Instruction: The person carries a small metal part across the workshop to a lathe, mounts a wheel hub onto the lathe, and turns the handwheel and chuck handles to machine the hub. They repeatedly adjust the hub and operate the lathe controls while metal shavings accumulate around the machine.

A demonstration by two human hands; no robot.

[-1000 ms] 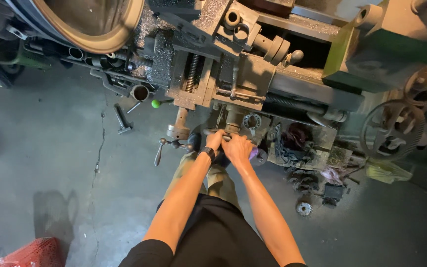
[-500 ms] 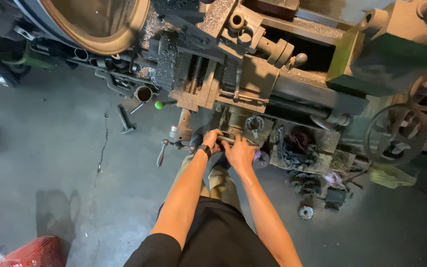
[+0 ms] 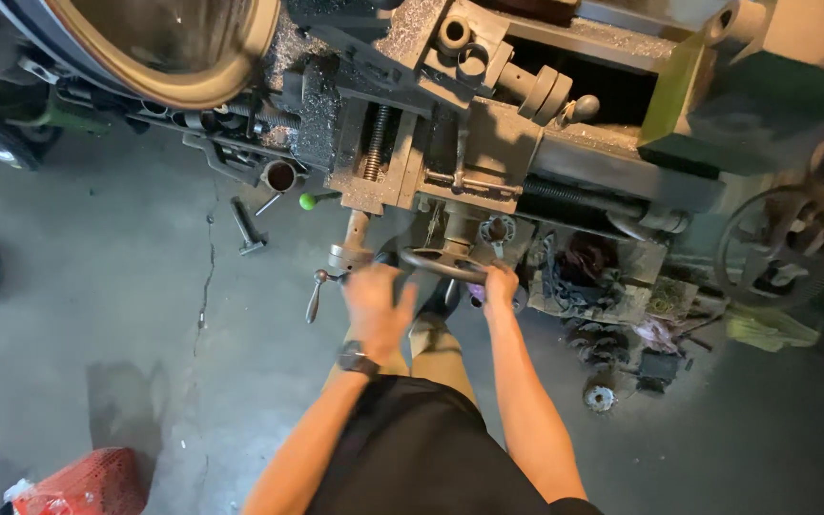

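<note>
- Head view, looking straight down at a large old lathe (image 3: 488, 153), cast iron, grimy, strewn with fine metal chips.
- Right hand (image 3: 501, 286) closed around the rim of the dark round handwheel (image 3: 442, 265) on the carriage front, fingers wrapped over the right edge; probably gripped there for leverage in turning.
- Left hand (image 3: 375, 303) just beside the wheel's left edge, fingers spread and loosely open, blurred; whether touching the rim cannot be told; nothing clearly held.
- Black wristwatch (image 3: 358, 360) on the left wrist.
- Handwheel low on the apron, between both hands, directly in front of the body, within easy reach of both bare arms.
- Crank handle (image 3: 317, 291) with a small knob hanging just left of the left hand, slim and metallic.
- Green ball knob (image 3: 307, 201) on a short lever above it, smooth, bright against dull metal.
- Big round brass-coloured faceplate or disc (image 3: 169, 48) at upper left, polished rim.
- Spoked wheel (image 3: 782, 246) at far right, rusty, well apart from the hands.
- Loose bolt or T-shaped tool (image 3: 245, 227) on the cracked grey concrete floor (image 3: 97, 315).
- Red mesh bag (image 3: 83, 482) at lower left.
</note>
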